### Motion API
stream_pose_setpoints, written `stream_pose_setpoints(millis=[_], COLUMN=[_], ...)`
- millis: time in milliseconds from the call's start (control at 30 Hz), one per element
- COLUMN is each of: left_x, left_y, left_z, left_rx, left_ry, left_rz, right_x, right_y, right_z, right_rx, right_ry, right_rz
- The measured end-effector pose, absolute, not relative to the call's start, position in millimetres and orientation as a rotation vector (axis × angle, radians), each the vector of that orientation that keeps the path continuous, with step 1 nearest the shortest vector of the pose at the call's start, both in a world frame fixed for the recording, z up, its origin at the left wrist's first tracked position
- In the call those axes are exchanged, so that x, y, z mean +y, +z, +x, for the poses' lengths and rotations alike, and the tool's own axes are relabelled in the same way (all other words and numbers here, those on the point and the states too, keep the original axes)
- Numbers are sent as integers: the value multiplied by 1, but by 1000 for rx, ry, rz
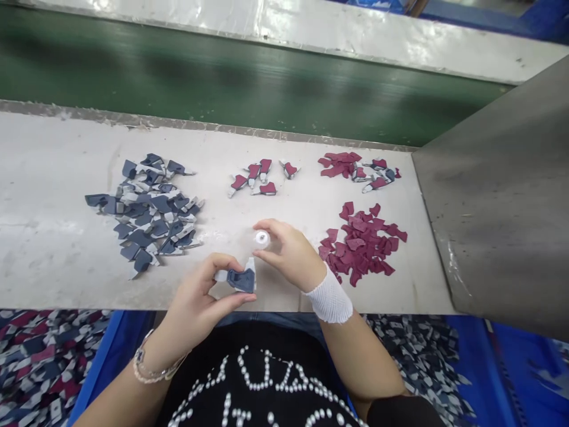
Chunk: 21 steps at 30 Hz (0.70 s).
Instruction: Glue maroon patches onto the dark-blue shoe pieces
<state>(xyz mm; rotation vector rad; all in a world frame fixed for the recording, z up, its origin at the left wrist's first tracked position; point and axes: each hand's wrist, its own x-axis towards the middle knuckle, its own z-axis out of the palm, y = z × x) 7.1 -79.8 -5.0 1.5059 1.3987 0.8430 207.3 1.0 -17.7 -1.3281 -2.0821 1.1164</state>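
Note:
My left hand (207,293) pinches a dark blue and light grey plastic piece (241,280) between thumb and fingers, its recessed blue side up. Thumb and fingers of my right hand (291,252) close round a small round white container (262,238), seen from above with a dark spot at its centre. Left of both hands lies a heap of similar blue and grey pieces (155,219). To the right is a pile of thin maroon pieces (364,243). Beyond my hands, several blue-grey pieces with maroon faces (268,188) lie apart.
At the back right are a smaller maroon stack (340,164) and several mixed pieces (377,182). A green belt (222,83) runs behind the white table (44,237). A metal panel (502,196) bounds the right. Blue bins (100,367) full of pieces stand below.

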Motion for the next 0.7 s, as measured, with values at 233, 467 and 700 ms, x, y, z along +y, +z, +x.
stream_pose_setpoints(millis=[233,467,700], left_x=[-80,-77,-80], left_y=[-13,-12,-17], left_z=[1,11,19], left_rx=[1317,1243,1250], left_ry=[722,726,906], left_rz=[1479,1518,1516], right_x=[-7,8,21], right_y=[-9,-25,-18], right_z=[299,317,308], right_rx=[-1964,-1956,-1994], right_ry=[809,738,899], right_rz=[-1833,-2069,-2063])
